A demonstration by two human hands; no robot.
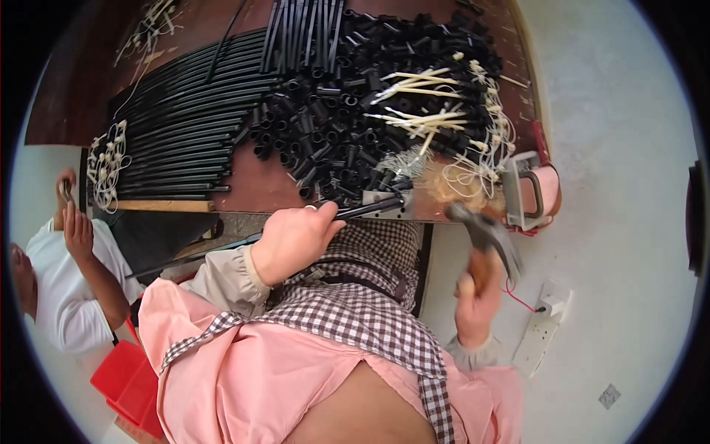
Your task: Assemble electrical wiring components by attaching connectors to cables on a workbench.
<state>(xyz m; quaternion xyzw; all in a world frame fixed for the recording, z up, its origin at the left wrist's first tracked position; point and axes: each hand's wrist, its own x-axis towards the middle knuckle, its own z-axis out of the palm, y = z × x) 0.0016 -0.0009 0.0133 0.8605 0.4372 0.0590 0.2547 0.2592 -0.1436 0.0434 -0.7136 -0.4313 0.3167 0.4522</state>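
Head view: left hand (294, 240) grip pinching a black tube (367, 210), right hand (477, 300) grip around a hammer (484, 235).

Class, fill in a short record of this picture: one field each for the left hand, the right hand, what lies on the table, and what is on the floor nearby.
Left hand: grips a thin black tube at the table edge.
Right hand: holds a hammer, blurred.
Table: long black tubes, a heap of short black tube pieces, pale cord pieces.
Floor: white power strip, red bin.
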